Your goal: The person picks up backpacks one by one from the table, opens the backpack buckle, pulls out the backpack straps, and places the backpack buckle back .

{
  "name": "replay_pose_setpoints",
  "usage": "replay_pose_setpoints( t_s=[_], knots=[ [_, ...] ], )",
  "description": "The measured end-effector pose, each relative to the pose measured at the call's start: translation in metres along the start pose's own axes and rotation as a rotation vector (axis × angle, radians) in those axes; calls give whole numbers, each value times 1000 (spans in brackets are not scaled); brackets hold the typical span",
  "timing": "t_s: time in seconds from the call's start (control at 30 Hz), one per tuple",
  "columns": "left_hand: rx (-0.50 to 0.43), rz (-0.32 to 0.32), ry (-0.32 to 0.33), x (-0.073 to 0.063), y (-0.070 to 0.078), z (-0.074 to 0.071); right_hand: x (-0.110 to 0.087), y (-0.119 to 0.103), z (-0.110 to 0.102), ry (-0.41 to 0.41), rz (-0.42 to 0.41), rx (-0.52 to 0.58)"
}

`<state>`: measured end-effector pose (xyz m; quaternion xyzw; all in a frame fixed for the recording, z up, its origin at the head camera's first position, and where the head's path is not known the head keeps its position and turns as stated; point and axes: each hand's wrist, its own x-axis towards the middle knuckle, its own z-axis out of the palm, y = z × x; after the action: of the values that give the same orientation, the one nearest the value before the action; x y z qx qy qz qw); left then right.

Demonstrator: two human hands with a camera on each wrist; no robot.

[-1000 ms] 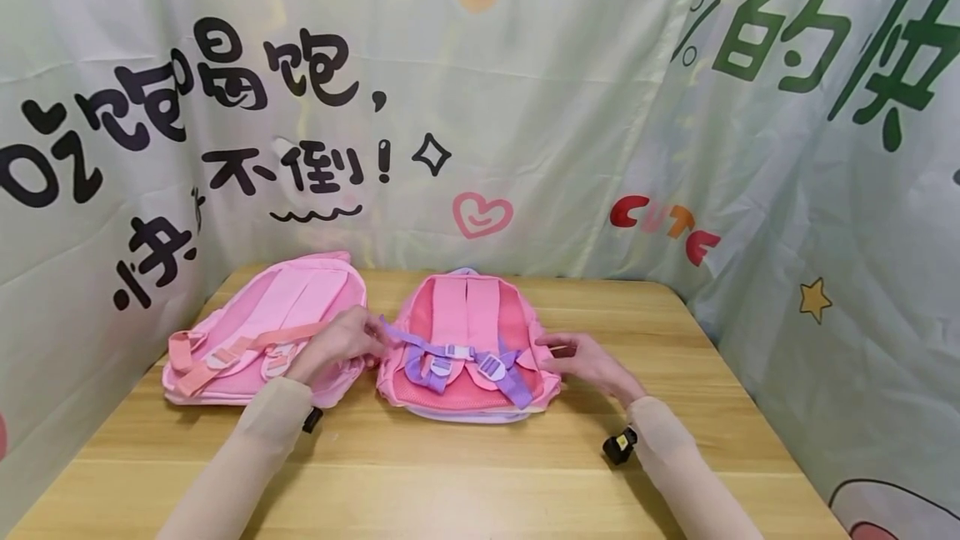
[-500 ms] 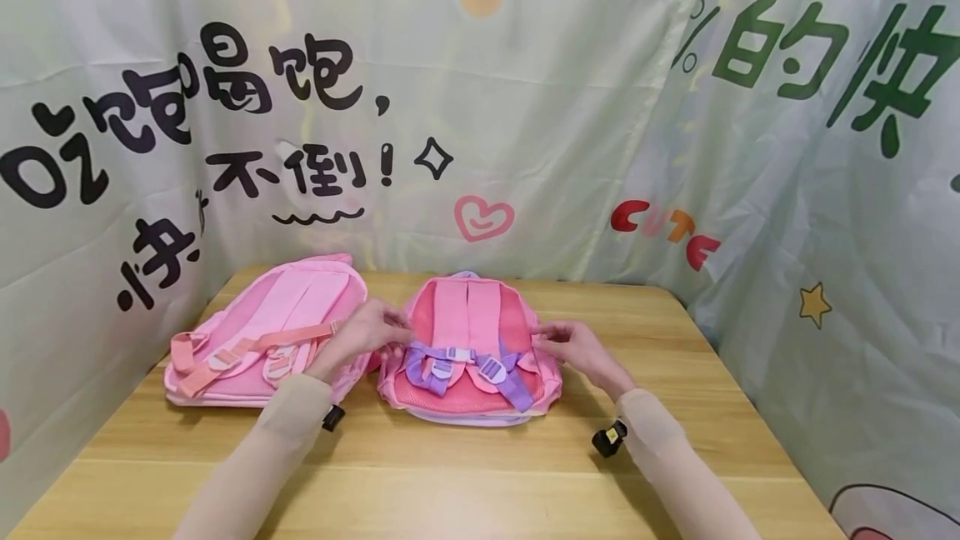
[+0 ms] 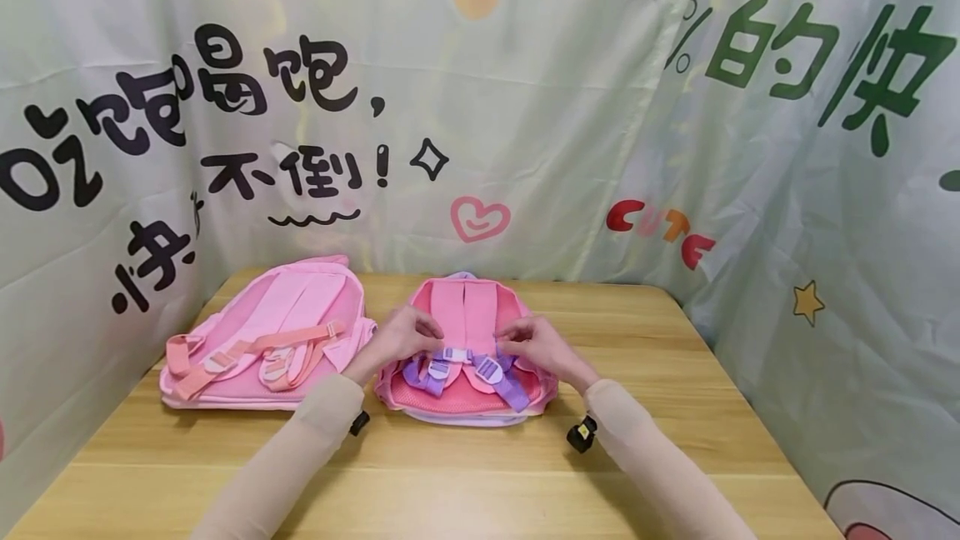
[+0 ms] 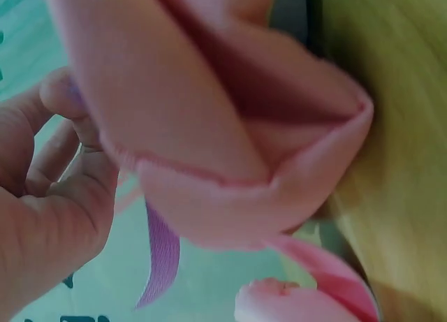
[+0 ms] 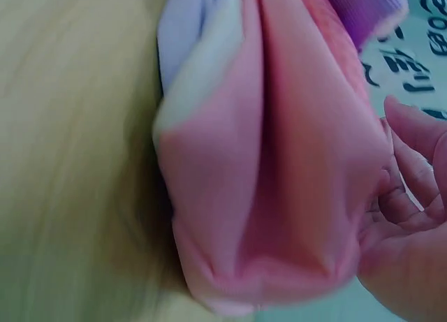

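A pink backpack point(image 3: 464, 315) with purple straps lies back side up on the wooden table. Its white buckle point(image 3: 457, 355) joins the purple webbing across the shoulder straps. My left hand point(image 3: 405, 335) hovers over its left half, fingertips close to the purple strap just left of the buckle. From the other side my right hand point(image 3: 542, 344) reaches in, fingers loosely bent by the purple strap right of the buckle. In the right wrist view a gap shows between thumb and fingers; a gathered side pocket point(image 5: 279, 196) fills the middle and hides some fingertips.
To the left a second, lighter pink backpack point(image 3: 281, 307) with orange straps point(image 3: 232, 352) lies on the table point(image 3: 480, 482), close beside the first. Printed cloth curtains point(image 3: 555, 107) hang behind and at both sides.
Both hands have moved inward from the sides of the purple-strapped backpack toward its buckle. The left hand no longer overlaps the lighter backpack's straps. Both backpacks stay in place.
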<state>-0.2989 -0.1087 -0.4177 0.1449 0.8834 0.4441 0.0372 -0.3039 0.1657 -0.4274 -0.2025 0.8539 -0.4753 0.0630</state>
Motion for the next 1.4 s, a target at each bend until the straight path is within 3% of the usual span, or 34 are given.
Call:
replay_pose_setpoints(
  t_s=[0.37, 0.5, 0.83, 1.1, 1.4],
  knots=[
    [123, 124, -75, 6, 5, 10, 12, -6, 27, -83, -102, -88],
    [190, 162, -109, 8, 5, 13, 16, -6, 36, -122, -99, -102],
    [217, 160, -143, 14, 4, 17, 24, -12, 47, -145, -134, -247],
    [221, 196, -148, 12, 2, 16, 25, -11, 55, -76, -164, -308],
    [229, 190, -155, 12, 3, 18, 22, -13, 53, -55, -169, -355]
  ],
)
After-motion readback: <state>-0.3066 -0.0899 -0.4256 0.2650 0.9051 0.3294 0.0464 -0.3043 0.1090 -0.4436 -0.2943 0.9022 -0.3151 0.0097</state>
